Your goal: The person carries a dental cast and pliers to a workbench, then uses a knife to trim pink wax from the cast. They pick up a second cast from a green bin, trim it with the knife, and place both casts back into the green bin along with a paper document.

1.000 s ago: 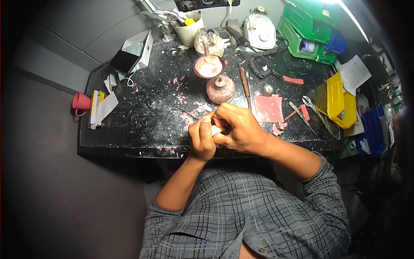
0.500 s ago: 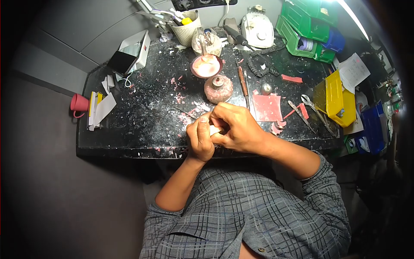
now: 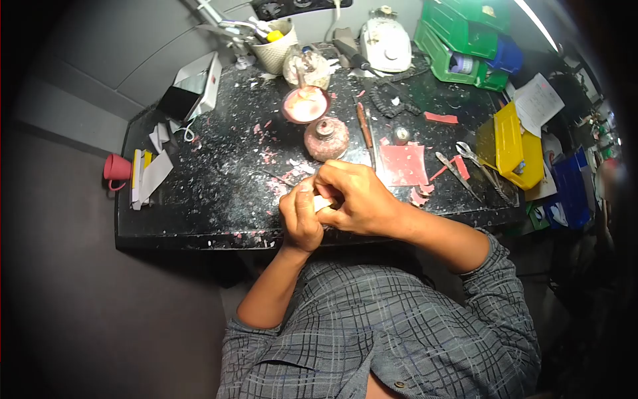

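Close together over the front edge of the bench, both hands are curled around a small whitish piece (image 3: pixel 321 202). My left hand (image 3: pixel 301 218) is closed on its left side, thumb on top. From the right, my right hand (image 3: pixel 362 199) grips it with bent fingers. Most of the piece is hidden, so its kind cannot be made out. Just beyond the hands stands a round glass spirit burner (image 3: pixel 326 139) with a metal neck. Behind the burner is a bowl of melted pink wax (image 3: pixel 306 105). A pink wax sheet (image 3: pixel 403 165) lies to the right.
Right of the wax sheet lie a knife (image 3: pixel 457 174) and metal pliers (image 3: pixel 473 156). A wooden-handled tool (image 3: pixel 365 126) rests behind my right hand. Yellow bin (image 3: pixel 515 149) and green bins (image 3: pixel 458 40) stand at right. A pink mug (image 3: pixel 117 171) is at the left edge.
The bench has shifted slightly left in view as the head moved. Both hands keep nearly the same closed pose around the whitish piece.
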A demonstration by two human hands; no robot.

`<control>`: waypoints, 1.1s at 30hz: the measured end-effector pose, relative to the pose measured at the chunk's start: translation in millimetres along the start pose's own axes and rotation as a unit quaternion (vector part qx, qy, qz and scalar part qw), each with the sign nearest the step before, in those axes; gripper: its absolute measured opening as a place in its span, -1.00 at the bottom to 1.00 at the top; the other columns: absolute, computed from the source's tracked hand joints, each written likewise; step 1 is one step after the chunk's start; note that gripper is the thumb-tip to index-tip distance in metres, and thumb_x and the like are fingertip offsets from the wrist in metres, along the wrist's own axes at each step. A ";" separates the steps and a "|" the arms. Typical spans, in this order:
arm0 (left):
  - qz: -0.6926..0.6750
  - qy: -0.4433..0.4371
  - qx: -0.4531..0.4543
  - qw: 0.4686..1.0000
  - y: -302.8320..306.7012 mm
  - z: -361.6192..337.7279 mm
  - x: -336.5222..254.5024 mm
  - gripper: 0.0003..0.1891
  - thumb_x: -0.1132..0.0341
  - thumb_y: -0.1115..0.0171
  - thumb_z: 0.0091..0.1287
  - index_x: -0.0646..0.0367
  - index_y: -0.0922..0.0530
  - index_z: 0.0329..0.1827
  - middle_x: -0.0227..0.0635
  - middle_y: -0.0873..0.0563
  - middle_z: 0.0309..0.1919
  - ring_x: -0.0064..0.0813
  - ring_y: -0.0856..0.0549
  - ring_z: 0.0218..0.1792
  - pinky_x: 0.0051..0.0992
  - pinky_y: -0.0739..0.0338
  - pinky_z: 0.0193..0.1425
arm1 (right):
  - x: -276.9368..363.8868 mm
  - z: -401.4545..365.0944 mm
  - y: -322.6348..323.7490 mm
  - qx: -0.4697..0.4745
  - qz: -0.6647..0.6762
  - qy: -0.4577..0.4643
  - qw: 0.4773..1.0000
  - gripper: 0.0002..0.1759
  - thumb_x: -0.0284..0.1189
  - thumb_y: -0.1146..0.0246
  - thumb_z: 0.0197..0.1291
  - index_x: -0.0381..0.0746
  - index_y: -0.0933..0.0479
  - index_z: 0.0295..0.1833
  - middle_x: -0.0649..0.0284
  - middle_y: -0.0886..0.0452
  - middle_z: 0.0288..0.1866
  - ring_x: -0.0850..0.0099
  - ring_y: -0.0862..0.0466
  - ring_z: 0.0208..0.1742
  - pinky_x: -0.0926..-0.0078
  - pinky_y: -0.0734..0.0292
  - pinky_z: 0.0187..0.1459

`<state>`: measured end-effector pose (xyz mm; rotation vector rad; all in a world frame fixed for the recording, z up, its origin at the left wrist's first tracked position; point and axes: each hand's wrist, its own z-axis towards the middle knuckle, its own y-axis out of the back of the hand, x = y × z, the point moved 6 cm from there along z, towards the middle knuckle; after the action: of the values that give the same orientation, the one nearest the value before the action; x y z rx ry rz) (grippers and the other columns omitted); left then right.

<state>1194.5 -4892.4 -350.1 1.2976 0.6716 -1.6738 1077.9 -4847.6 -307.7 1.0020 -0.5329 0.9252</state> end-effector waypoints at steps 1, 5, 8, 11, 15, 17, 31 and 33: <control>0.008 -0.004 -0.016 1.000 0.7 -0.3 1.4 -0.57 0.24 0.20 0.55 0.38 -0.60 -0.26 -0.26 -0.66 -0.42 -0.49 -0.60 -0.37 -0.46 -0.49 -0.24 | -0.1 -0.3 0.5 0.009 -0.008 -0.011 1.000 -0.65 -0.43 -0.47 -0.14 -0.31 -0.42 -0.34 0.08 -0.49 -0.42 0.04 -0.59 -0.35 0.20 -0.51 -0.31; -0.039 0.007 0.014 0.999 0.8 2.5 6.7 -0.54 0.22 0.22 0.58 0.41 -0.62 -0.13 -0.27 -0.68 -0.36 -0.47 -0.65 -0.32 -0.45 -0.54 -0.22 | -2.8 -2.7 1.2 -0.006 0.001 -0.021 1.000 -0.66 -0.44 -0.44 -0.10 -0.30 -0.42 -0.29 0.11 -0.50 -0.37 0.06 -0.59 -0.31 0.19 -0.52 -0.27; -0.051 0.027 -0.005 0.998 2.8 1.8 9.8 -0.50 0.21 0.25 0.57 0.47 -0.62 0.00 -0.20 -0.71 -0.25 -0.43 -0.66 -0.24 -0.46 -0.57 -0.11 | -3.1 -4.8 1.4 -0.033 0.015 -0.013 0.999 -0.67 -0.47 -0.42 -0.09 -0.29 -0.41 -0.27 0.10 -0.47 -0.34 0.08 -0.58 -0.27 0.19 -0.51 -0.24; -0.112 0.042 -0.023 0.993 0.0 5.9 6.5 -0.46 0.14 0.25 0.56 0.49 -0.54 0.15 -0.15 -0.66 -0.13 -0.44 -0.64 -0.16 -0.47 -0.54 -0.08 | 6.6 -2.0 10.9 -0.030 0.056 0.039 0.997 -0.70 -0.50 -0.40 0.00 -0.29 -0.47 -0.17 0.11 -0.49 -0.28 0.09 -0.58 -0.15 0.22 -0.52 -0.07; -0.144 0.007 0.069 0.987 -10.4 2.8 -3.2 -0.20 -0.15 -0.17 0.48 0.43 -0.27 0.45 -0.28 -0.53 -0.08 -0.55 -0.56 -0.14 -0.60 -0.52 -0.03 | 25.1 -4.7 87.7 -0.064 -0.052 0.017 0.996 -0.73 -0.49 -0.39 0.12 -0.27 -0.57 -0.05 0.14 -0.64 -0.13 0.18 -0.66 -0.08 0.26 -0.58 -0.01; -0.145 0.013 0.087 0.985 -20.3 -2.1 -1.9 -0.11 -0.12 -0.39 0.34 0.43 -0.24 0.46 -0.28 -0.47 0.01 -0.52 -0.55 -0.05 -0.56 -0.56 0.03 | 22.5 -22.1 130.4 -0.120 -0.078 -0.063 0.988 -0.77 -0.52 -0.39 0.12 -0.28 -0.62 -0.08 0.19 -0.66 -0.20 0.34 -0.67 -0.23 0.44 -0.59 -0.18; 0.119 -0.179 0.153 0.964 -49.1 -13.4 -26.4 -0.19 0.07 -0.66 -0.04 0.40 -0.52 0.20 -0.09 -0.50 0.02 -0.31 -0.62 -0.07 -0.41 -0.61 -0.02 | 0.2 -98.2 100.9 -0.039 -0.224 -0.142 0.964 -0.77 -0.49 -0.53 0.04 -0.29 -0.70 -0.17 0.24 -0.61 -0.23 0.34 -0.59 -0.23 0.41 -0.53 -0.16; 0.124 -0.189 0.153 0.962 -50.1 -12.9 -29.0 -0.18 0.05 -0.66 -0.05 0.39 -0.53 0.20 -0.10 -0.50 0.01 -0.31 -0.62 -0.09 -0.40 -0.62 -0.03 | -4.2 -96.3 97.5 -0.114 0.001 -0.250 0.961 -0.83 -0.55 -0.49 0.11 -0.31 -0.72 -0.15 0.27 -0.67 -0.25 0.54 -0.58 -0.37 0.57 -0.48 -0.32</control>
<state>1158.0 -4849.5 -331.5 1.1629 0.0216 -1.7912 990.4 -4742.0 -309.1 1.0233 -1.0418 0.5889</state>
